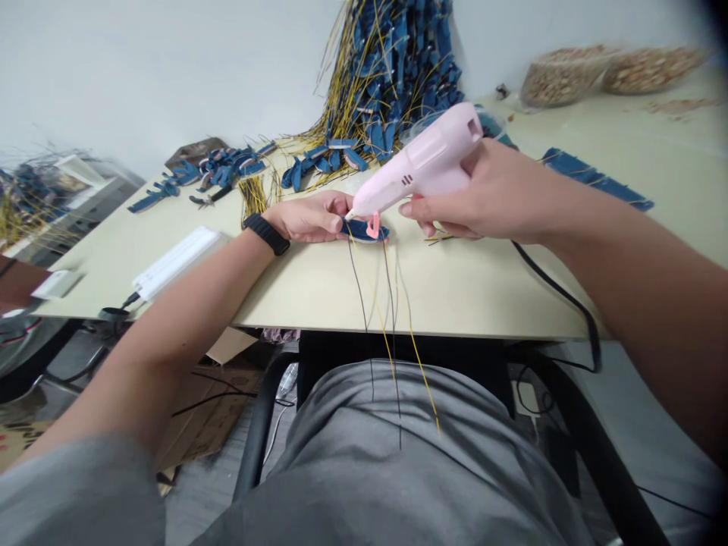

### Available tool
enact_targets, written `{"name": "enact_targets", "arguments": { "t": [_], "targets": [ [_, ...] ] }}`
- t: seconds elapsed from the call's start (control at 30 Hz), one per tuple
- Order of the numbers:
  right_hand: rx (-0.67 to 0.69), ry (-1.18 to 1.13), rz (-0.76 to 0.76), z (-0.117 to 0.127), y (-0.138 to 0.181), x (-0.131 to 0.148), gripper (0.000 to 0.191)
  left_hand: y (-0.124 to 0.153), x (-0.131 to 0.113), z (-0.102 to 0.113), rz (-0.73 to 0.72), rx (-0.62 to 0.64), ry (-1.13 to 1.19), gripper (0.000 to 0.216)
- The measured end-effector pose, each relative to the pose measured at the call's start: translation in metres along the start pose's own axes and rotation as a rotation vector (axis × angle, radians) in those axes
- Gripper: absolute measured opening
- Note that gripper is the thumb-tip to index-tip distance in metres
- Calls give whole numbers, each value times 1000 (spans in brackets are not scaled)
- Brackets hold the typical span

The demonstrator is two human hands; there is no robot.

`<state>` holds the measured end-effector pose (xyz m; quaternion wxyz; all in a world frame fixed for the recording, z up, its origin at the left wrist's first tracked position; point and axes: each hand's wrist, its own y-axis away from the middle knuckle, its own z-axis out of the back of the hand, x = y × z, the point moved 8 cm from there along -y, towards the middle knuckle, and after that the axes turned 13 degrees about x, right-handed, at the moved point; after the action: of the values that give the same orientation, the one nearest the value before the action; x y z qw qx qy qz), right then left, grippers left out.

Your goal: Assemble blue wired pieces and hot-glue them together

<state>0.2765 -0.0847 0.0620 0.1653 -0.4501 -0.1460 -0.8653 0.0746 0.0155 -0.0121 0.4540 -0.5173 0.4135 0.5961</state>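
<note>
My right hand (472,189) is closed round a pale pink hot glue gun (412,167), whose tip points down and to the left. That tip is at the left end of a small blue strip (364,230), touching it or very close. My left hand (312,216), with a black watch band on the wrist, holds the strip between thumb and fingers. Thin black and yellow wires (392,356) hang from the strip over the table edge toward my lap. A small coral-pink stand (373,225) on the gun partly covers the strip.
A large heap of blue pieces with wires (398,76) rises at the back. More blue pieces (227,163), pliers (210,197) and a white power strip (179,262) lie leftward. Bags of tan bits (569,76) stand back right. A black cord (560,292) runs beside my right arm.
</note>
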Motion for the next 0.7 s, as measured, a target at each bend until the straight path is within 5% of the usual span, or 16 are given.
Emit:
{"name": "enact_targets", "arguments": {
  "t": [0.7],
  "targets": [
    [76,-89,52,4,5,-7,19,3,5,0,16,-4,57,82]
  ]
}}
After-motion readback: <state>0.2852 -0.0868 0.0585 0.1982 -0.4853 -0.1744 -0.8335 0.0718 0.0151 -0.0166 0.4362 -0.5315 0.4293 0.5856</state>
